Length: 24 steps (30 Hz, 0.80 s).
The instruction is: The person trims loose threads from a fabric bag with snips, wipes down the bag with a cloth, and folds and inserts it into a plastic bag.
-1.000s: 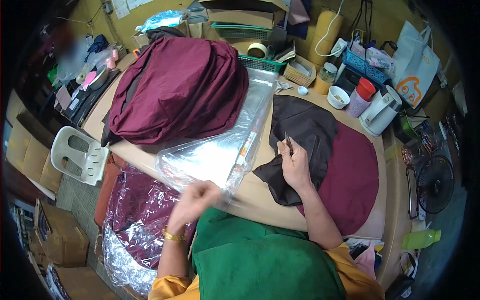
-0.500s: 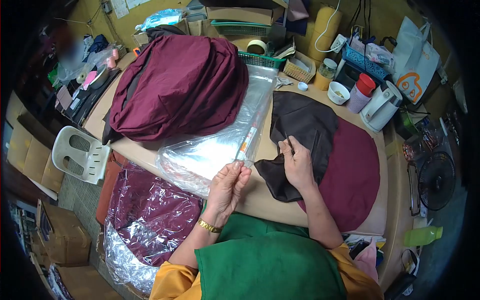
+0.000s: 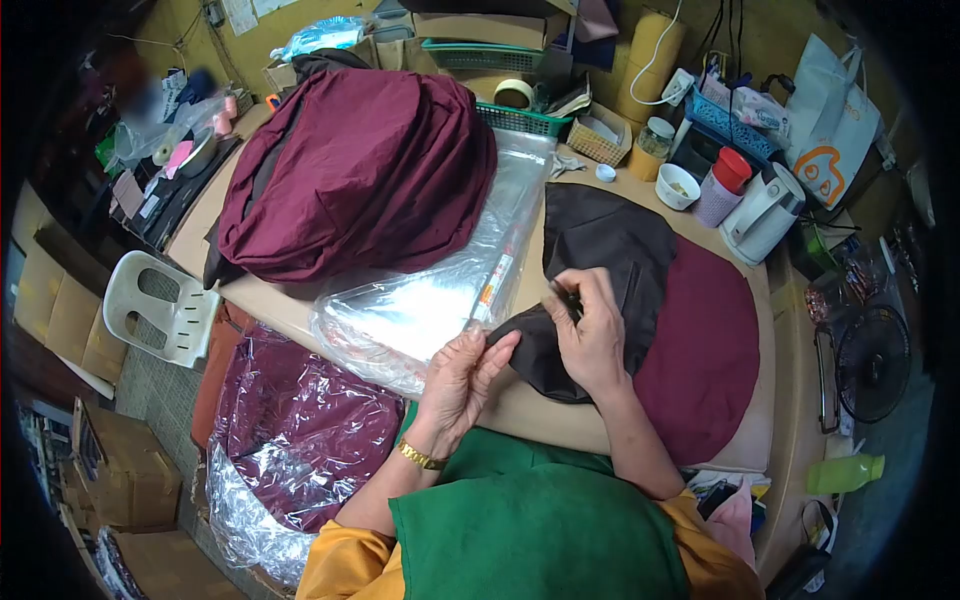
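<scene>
The dark, creased cloth [image 3: 608,232] is pinched by the left hand [image 3: 459,378]; a small tool [image 3: 569,298] is clasped by the right hand [image 3: 592,338].

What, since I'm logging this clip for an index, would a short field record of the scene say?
Left hand: pinches a corner of the dark, thin cloth
Right hand: holds a small dark tool, mostly hidden
Flat beside dark cloth: smooth maroon fabric
Table, left: bulky heap of maroon fabric; clear plastic sheeting partly beneath it
Table, back right: white electric kettle; round white bowl
Beyond table, left: white plastic chair
</scene>
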Available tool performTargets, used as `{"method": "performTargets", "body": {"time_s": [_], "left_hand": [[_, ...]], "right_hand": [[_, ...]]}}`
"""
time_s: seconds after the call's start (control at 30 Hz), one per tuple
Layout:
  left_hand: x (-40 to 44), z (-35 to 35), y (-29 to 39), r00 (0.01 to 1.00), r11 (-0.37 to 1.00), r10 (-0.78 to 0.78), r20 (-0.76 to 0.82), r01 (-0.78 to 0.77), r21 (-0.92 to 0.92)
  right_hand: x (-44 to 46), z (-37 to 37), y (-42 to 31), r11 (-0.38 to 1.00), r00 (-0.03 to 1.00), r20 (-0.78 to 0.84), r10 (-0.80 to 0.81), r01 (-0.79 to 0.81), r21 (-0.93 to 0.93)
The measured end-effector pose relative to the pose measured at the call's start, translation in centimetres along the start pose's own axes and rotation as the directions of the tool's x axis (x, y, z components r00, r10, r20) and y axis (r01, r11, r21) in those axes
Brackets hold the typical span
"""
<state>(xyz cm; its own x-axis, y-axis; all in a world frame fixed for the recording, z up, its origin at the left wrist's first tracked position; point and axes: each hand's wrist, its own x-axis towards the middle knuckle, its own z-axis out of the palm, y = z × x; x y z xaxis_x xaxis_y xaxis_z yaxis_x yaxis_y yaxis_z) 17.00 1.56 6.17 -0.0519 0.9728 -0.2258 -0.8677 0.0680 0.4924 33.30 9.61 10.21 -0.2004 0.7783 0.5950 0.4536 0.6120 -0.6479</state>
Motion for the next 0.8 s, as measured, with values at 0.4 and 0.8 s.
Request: {"method": "performTargets", "body": {"time_s": [0.4,0.8], "left_hand": [[0.0,-1.1,-0.2,0.979,0.995,0.058,0.198,-0.04,-0.094],[-1.2,0.8,-0.5,0.973,0.987,0.122,0.198,-0.141,0.084]], "right_hand": [[-0.7,-2.8,-5.2,0.912,0.93,0.245,-0.275,0.333,-0.238],[-1.0,-1.5,-4.9,0.908,0.924,0.201,-0.327,0.366,-0.206]]}}
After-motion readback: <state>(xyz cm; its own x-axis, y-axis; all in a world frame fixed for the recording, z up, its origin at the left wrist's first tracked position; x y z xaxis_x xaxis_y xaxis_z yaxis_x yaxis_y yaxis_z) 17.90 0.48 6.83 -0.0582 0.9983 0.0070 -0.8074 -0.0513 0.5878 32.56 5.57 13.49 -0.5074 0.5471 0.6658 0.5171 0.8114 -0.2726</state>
